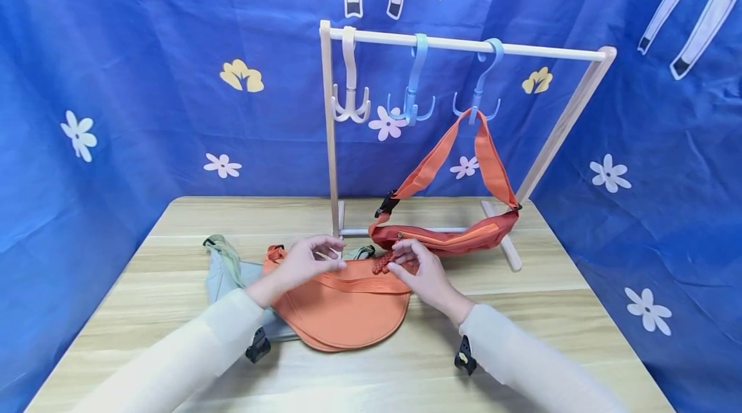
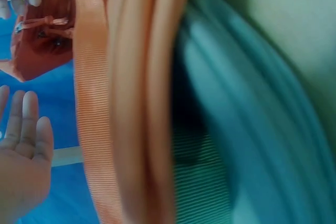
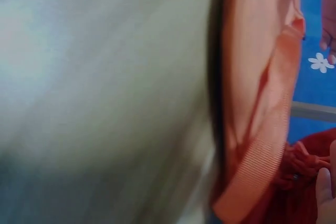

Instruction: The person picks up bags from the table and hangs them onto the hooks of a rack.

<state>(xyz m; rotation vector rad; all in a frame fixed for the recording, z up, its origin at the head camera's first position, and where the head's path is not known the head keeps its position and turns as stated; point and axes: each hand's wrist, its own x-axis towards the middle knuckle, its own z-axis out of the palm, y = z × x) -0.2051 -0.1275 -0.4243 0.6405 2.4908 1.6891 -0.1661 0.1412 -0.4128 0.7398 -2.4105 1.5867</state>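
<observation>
A dark red waist bag (image 1: 446, 240) hangs by its orange strap (image 1: 435, 162) from the right-hand blue hook (image 1: 476, 87), low over the tabletop. Beside the bag's zipper and a red braided charm (image 1: 382, 263) is my right hand (image 1: 426, 274), its fingers loosely bent and seemingly apart from the charm. My left hand (image 1: 307, 265) hovers over the left end of an orange bag (image 1: 348, 319), fingers relaxed and holding nothing; its palm (image 2: 23, 171) shows in the left wrist view. Under the orange bag lies a pale blue-green bag (image 1: 223, 278), partly covered.
A wooden rack (image 1: 330, 142) stands at the back of the table (image 1: 145, 336). Its white bar (image 1: 452, 44) also carries a pinkish-white hook (image 1: 350, 87) and a second blue hook (image 1: 413, 87). A blue patterned curtain (image 1: 145, 110) surrounds the table's back and sides.
</observation>
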